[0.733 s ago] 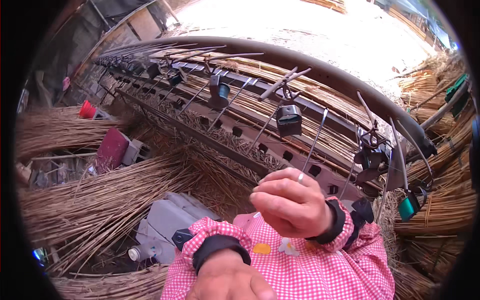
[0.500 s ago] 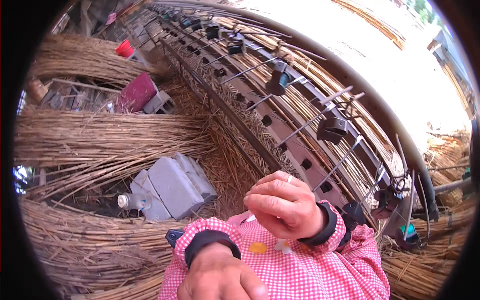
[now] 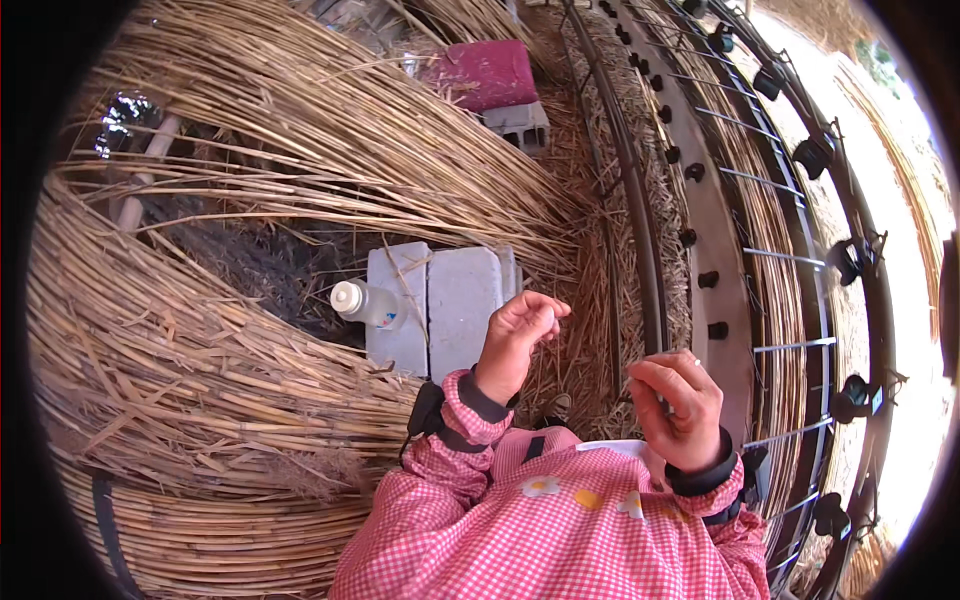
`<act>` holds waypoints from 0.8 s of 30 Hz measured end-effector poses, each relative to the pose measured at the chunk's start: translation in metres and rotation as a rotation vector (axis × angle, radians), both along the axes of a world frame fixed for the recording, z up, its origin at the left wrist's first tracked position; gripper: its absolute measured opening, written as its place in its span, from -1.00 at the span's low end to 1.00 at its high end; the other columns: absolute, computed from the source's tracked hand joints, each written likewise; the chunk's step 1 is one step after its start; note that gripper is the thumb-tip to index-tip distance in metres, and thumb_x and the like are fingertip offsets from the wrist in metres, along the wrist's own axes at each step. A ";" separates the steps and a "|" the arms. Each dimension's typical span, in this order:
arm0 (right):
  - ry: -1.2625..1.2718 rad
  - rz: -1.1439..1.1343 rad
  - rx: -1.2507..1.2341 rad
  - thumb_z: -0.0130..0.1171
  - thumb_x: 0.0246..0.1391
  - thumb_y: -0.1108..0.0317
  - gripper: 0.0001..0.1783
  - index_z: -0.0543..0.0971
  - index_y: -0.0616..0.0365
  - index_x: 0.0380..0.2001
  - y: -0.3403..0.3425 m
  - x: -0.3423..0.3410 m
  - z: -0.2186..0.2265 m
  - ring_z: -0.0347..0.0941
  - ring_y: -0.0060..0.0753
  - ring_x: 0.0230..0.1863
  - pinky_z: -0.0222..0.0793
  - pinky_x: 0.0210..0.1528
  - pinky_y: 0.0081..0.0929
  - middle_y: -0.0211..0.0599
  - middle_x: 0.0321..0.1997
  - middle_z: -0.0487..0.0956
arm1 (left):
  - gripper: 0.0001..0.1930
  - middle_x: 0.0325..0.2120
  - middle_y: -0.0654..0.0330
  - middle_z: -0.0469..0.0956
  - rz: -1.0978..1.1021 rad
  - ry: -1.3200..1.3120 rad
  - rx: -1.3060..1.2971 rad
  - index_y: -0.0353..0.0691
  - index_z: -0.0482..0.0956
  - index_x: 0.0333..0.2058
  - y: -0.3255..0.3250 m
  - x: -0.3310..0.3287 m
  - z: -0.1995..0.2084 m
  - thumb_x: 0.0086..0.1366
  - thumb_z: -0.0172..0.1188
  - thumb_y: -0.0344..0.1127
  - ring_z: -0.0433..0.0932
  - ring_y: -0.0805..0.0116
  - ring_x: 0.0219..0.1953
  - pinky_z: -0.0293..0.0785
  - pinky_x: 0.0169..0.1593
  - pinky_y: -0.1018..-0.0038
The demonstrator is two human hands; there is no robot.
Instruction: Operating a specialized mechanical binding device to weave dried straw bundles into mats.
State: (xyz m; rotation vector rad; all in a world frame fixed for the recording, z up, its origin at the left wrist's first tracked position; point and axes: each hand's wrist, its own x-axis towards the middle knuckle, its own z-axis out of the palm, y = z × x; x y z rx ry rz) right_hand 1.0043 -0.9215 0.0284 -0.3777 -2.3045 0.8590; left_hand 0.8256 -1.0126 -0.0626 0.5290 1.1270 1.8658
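Observation:
My left hand (image 3: 518,342) is raised in front of my chest, fingers bent and thumb brought close to them. Whatever its fingertips hold, if anything, is too small to make out. To its right my right hand (image 3: 680,410) is curled, fingers bending down toward the thumb; a ring shows on one finger. The inside of that hand is hidden. A gap separates the two hands. Just beyond my left hand lie grey blocks (image 3: 464,300), with a clear bottle (image 3: 365,303) with a white cap lying against them. My sleeves and smock (image 3: 500,540) are pink checked cloth.
Reed bundles (image 3: 230,350) spread along the left. A dark metal rail (image 3: 640,210) runs beside a long frame with metal rods (image 3: 790,348) and black fittings (image 3: 853,400) on the right. Further off, a magenta pad (image 3: 487,75) rests on a hollow block (image 3: 520,125). Straw covers the ground.
My view has turned, so the frame now stands at the right. My left hand has risen from the lower edge and its fingers have drawn in. My right hand stays curled.

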 end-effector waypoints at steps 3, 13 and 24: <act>-0.048 -0.019 -0.075 0.11 -0.29 0.62 -0.81 0.51 0.24 -0.46 0.004 -0.022 0.002 0.40 -0.25 -0.47 0.33 -0.40 -0.47 -0.22 -0.48 0.48 | -0.94 -0.44 0.37 0.44 0.333 0.025 -0.230 -0.15 0.43 -0.37 -0.014 -0.060 -0.072 0.16 0.02 -0.37 0.35 0.65 -0.49 0.25 -0.42 0.73; -0.080 0.132 -0.026 0.11 -0.21 0.55 -0.87 0.51 0.19 -0.47 0.034 -0.074 0.007 0.41 -0.17 -0.46 0.33 -0.41 -0.43 -0.19 -0.49 0.48 | -0.88 -0.52 0.37 0.40 0.754 -0.006 -0.322 -0.17 0.39 -0.36 -0.025 -0.121 -0.090 0.09 0.09 -0.39 0.36 0.60 -0.55 0.24 -0.54 0.70; -0.020 -0.066 0.042 0.07 -0.18 0.53 -0.95 0.48 0.23 -0.53 0.121 -0.039 0.003 0.40 -0.13 -0.51 0.30 -0.46 -0.41 -0.15 -0.56 0.45 | -0.86 -0.54 0.32 0.40 0.989 0.020 -0.248 -0.21 0.37 -0.37 -0.030 -0.168 -0.075 0.04 0.06 -0.48 0.35 0.59 -0.62 0.26 -0.60 0.70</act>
